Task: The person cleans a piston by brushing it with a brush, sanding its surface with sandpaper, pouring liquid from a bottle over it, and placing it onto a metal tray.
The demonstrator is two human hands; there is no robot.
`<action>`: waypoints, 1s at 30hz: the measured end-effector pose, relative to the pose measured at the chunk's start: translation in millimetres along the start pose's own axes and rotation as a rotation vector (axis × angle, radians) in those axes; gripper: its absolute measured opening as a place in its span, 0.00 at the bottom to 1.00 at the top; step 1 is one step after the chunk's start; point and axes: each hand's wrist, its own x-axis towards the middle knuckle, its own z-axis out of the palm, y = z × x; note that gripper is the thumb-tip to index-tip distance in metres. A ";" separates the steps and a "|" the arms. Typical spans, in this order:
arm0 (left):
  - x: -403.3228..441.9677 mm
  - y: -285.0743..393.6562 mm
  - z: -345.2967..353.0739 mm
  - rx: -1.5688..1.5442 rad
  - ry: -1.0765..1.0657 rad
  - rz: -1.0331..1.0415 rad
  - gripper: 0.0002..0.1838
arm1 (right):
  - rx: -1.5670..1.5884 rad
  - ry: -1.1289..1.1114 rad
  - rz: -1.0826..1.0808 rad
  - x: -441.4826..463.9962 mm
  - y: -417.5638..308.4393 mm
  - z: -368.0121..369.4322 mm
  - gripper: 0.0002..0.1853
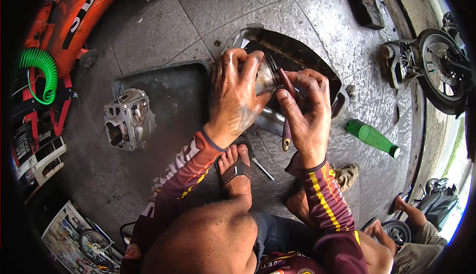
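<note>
My left hand (234, 98) is closed around a silvery piston (266, 76) with dark ring grooves at its right end. Oily grime coats the fingers. In my right hand (310, 113) is a slim maroon-handled tool (286, 135), pinched between thumb and fingers, with a hole in its pale butt end. Its upper part lies against the grooved end of the piston; its tip is too small to make out. Below both hands sits a cut-open metal basin (302, 51), dark with oil inside. An engine cylinder part (128, 120) stands left, by a dark tray (163, 75).
A green bottle (371, 137) lies on the tiled floor at right. Between my feet is a thin metal tool (263, 169). A dark block (365, 6) and a motorcycle wheel (443, 70) are farther right. At left are an orange machine (74, 13) and green coiled hose (47, 75).
</note>
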 end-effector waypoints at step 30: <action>-2.4 4.4 15.7 0.261 -0.006 0.187 0.37 | 0.120 0.118 0.340 7.6 -3.5 -1.4 0.08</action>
